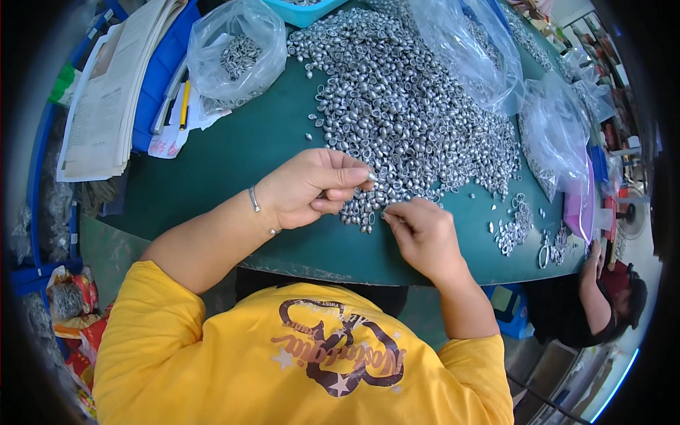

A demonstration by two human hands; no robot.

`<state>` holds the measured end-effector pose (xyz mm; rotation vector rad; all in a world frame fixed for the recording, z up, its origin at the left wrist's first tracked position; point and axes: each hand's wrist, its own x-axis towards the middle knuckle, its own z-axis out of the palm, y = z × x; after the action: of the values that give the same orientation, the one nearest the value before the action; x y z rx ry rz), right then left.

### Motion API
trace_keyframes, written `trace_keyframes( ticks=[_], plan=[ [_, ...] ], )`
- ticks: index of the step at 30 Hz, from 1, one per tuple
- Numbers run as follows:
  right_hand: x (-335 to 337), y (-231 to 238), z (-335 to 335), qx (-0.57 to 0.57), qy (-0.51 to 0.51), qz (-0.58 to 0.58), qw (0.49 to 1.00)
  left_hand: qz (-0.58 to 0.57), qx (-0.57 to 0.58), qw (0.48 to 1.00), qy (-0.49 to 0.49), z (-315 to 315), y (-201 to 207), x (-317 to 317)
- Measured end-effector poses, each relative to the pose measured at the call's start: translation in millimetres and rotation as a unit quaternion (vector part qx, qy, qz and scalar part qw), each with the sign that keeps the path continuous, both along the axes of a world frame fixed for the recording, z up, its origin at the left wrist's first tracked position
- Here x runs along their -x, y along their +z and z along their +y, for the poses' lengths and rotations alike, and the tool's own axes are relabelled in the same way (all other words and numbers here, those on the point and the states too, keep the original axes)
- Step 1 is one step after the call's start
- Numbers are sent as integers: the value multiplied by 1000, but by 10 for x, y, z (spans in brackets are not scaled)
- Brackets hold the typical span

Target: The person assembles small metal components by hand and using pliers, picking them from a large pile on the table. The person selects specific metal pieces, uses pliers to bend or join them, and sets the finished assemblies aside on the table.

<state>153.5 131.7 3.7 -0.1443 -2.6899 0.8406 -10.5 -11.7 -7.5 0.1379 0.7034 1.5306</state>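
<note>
A wide heap of small silver metal pieces (411,120), rounded and hollow like little cups, covers the middle of the green table. My left hand (308,188), with a bangle at its wrist, is closed over the heap's near edge. Its thumb and forefinger pinch one small silver metal piece (371,176). To its right and a little nearer to me, my right hand (425,234) is closed too, thumb against forefinger, at the heap's near edge. Whatever is between those fingertips is too small to make out.
A clear bag (237,53) of metal parts stands at the far left, beside newspapers (106,99) and a yellow pen (185,105). More plastic bags (556,127) and small groups of parts (516,227) lie at right. A co-worker (602,304) sits at the right edge.
</note>
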Motion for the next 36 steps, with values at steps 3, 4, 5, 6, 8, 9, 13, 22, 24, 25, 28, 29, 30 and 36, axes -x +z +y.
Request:
trace_keyframes(
  ticks=[3,4,5,6,8,9,13,22,24,25,28,29,30,36],
  plan=[
    [-76,92,84,424,-57,-77,901,21,2,1000,19,-7,-9,21],
    [-133,81,186,633,-44,-78,769,31,2,999,27,-10,15,21],
    [-134,33,233,736,16,-13,677,7,-3,999,42,-13,30,14],
    [-158,37,281,743,22,-6,669,-18,-8,998,57,-16,40,6],
    [-181,50,370,719,19,-57,693,-40,-45,997,40,-33,13,56],
    [-171,40,329,577,-4,-58,815,121,13,992,46,-29,26,10],
    [-32,10,84,20,-54,-22,998,570,54,818,62,44,52,-201],
    [-66,52,42,-68,-54,-38,996,852,-10,522,50,101,-122,-429],
    [-100,-22,107,99,-77,2,992,859,-13,510,43,115,-116,-453],
    [-110,-40,132,233,-86,-5,969,859,-14,510,42,122,-126,-455],
    [-136,69,260,703,-130,-57,697,852,-26,518,67,150,-163,-446],
    [-140,46,285,759,-104,-55,640,849,-35,522,81,175,-147,-440],
    [-143,3,307,810,-78,-52,579,819,-39,566,83,181,-118,-435],
    [-130,-41,228,897,-36,-4,441,362,50,931,19,159,152,-322]
  ],
)
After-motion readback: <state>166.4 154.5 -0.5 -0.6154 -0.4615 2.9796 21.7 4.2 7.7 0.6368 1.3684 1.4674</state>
